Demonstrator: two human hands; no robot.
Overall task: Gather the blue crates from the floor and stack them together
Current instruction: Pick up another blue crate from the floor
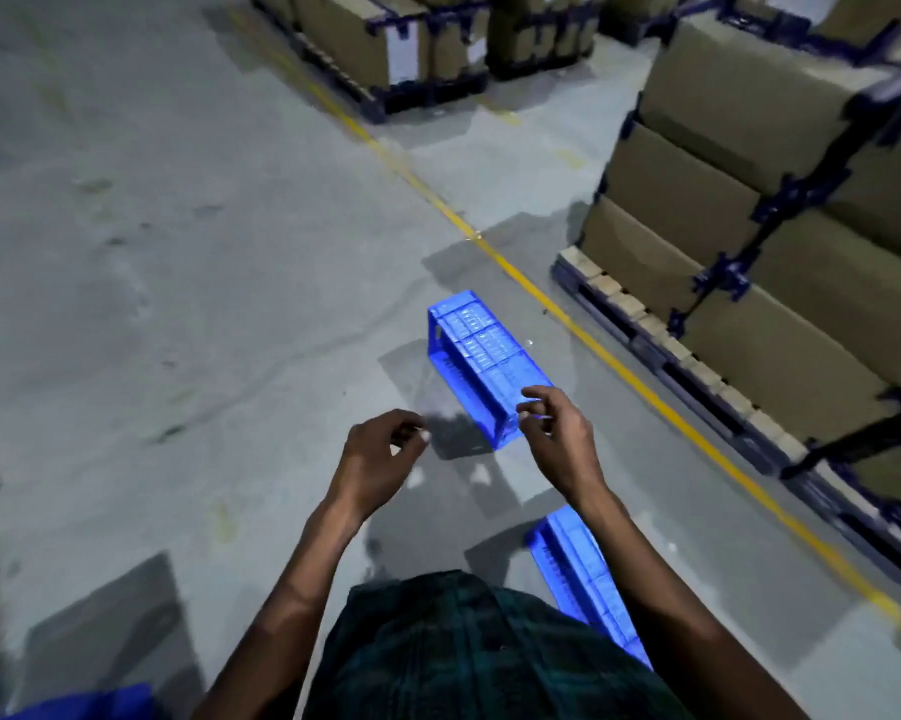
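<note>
A blue crate lies upside down on the grey floor ahead of me. A second blue crate lies on the floor close to my body at the right, partly hidden by my right arm. A bit of another blue crate shows at the bottom left corner. My left hand hovers in the air left of the near end of the first crate, fingers loosely curled, holding nothing. My right hand hovers over that crate's near end, fingers loosely curled and empty.
Pallets stacked with strapped cardboard boxes stand along the right, and more boxes at the back. A yellow floor line runs diagonally between the crates and the pallets. Open grey floor spreads to the left.
</note>
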